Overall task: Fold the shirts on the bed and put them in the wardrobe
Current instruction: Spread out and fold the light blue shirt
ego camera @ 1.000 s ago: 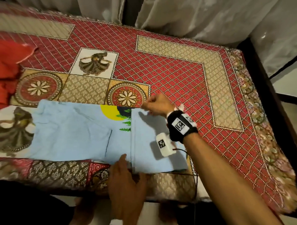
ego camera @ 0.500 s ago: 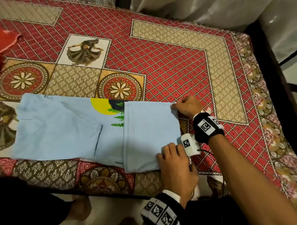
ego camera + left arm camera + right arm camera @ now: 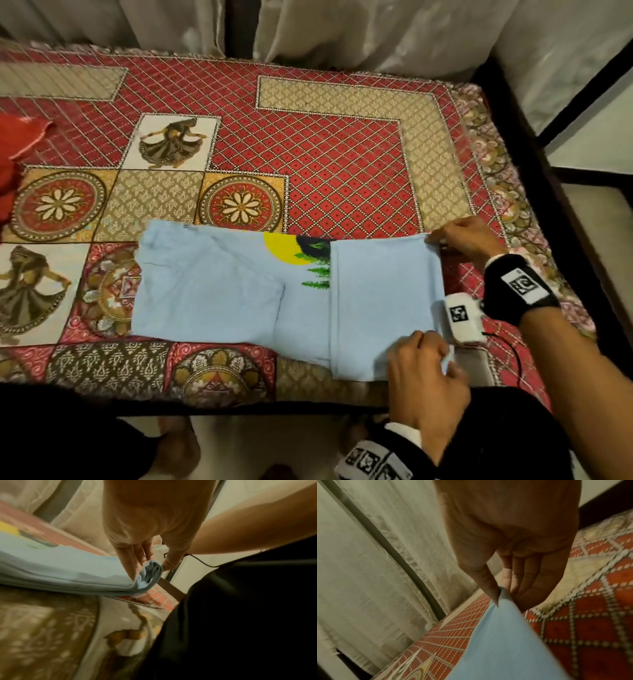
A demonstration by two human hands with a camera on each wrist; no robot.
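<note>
Left hand point(image 3: 424, 380): back upward, reaching forward from the lower frame edge; wrist in a black band with printed markers. Fingers point(image 3: 135, 561) extended downward and close together, thumb opposed, pinching a bunched corner of the light blue shirt point(image 3: 383, 301) between them.

Right hand point(image 3: 462, 236): ahead of the left fingers, knuckles up, bare forearm running back to the lower right; black marker strap and white camera unit on the wrist. Fingers point(image 3: 520, 577) straight and together, thumb pressed against them, nipping the shirt's far corner at the fingertips.
</note>
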